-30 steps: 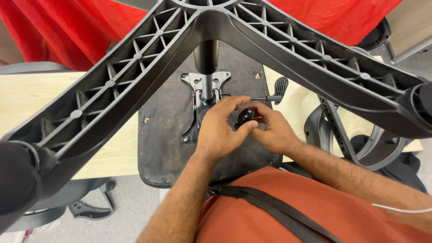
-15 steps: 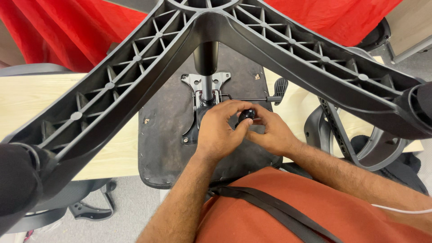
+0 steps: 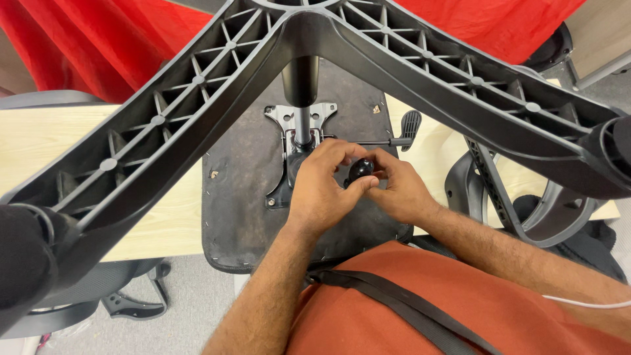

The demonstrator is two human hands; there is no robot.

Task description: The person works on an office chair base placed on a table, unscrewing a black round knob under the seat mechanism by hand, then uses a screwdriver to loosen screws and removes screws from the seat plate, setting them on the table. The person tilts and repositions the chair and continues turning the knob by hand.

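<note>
Left hand [image 3: 322, 190] and right hand [image 3: 397, 190]: both closed round black tension knob [image 3: 360, 169], on tilt mechanism plate [image 3: 296, 141] beneath upturned seat [image 3: 250, 197]. Advice: knob best gripped squarely, turned evenly, kept clear of lever [image 3: 404, 131].

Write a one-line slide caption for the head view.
Both hands, left hand and right hand, grip a black knob under an upturned office chair's seat.

Red cloth [image 3: 98, 46] behind; pale wooden table [image 3: 46, 138]; loose chair armrest [image 3: 526, 210] right.
</note>
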